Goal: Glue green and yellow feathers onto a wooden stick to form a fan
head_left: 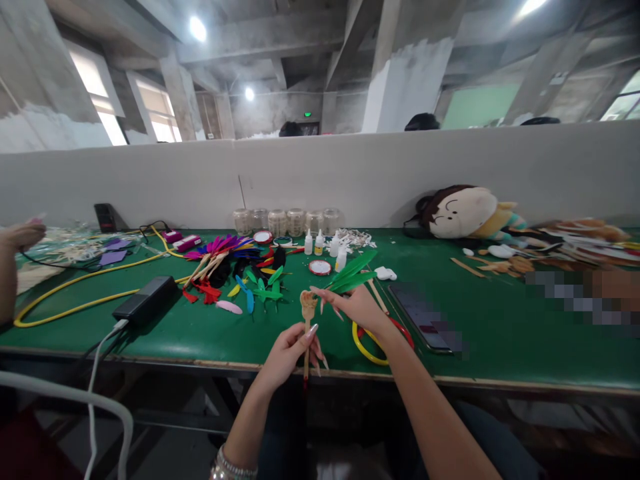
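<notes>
My left hand is closed around the thin shaft of a flat wooden handle. The handle stands nearly upright at the table's front edge. Its rounded head carries a brownish patch, and a bit of red shows at its lower end. My right hand is closed in a pinch beside that head, fingertips at its right side. Long green feathers slant up and right from these fingers; the quill ends are too small to make out. Small white glue bottles and an open round lid stand just beyond.
Colourful feathers and feathered wooden handles lie left of centre. Glass jars line the partition. A phone, yellow and red rings and a plush doll lie right. A black power adapter and another person's hand are left.
</notes>
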Demonstrator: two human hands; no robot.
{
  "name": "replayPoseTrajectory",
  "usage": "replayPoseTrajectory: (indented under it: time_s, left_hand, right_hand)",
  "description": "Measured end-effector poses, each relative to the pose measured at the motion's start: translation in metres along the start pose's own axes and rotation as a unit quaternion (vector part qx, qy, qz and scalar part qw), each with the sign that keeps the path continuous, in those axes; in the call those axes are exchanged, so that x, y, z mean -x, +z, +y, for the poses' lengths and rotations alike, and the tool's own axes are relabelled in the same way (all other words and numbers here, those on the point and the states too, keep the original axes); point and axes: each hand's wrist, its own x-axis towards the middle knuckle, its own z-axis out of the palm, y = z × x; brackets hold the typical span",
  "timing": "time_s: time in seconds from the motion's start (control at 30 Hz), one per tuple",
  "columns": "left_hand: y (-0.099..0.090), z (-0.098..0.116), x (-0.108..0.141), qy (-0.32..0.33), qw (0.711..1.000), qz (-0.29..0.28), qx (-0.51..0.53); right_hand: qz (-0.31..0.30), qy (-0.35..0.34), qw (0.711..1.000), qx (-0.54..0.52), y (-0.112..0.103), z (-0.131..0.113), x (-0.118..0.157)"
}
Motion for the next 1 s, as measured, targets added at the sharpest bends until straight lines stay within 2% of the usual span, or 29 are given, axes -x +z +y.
replayPoseTrajectory:
  time_s: [0.53, 1.0]
  left_hand:
    - [-0.0005, 0.0033, -0.0005, 0.000, 1.000, -0.014, 0.000]
    - [-0.0025, -0.0001, -0.0015, 0.009, 1.000, -0.015, -0.020]
  right_hand:
    - [0.022, -0.004, 1.000, 0.004, 0.0025, 0.0026, 0.0005]
    - [0.013, -0.004, 1.000, 0.000, -0.0006, -0.0011, -0.0002]
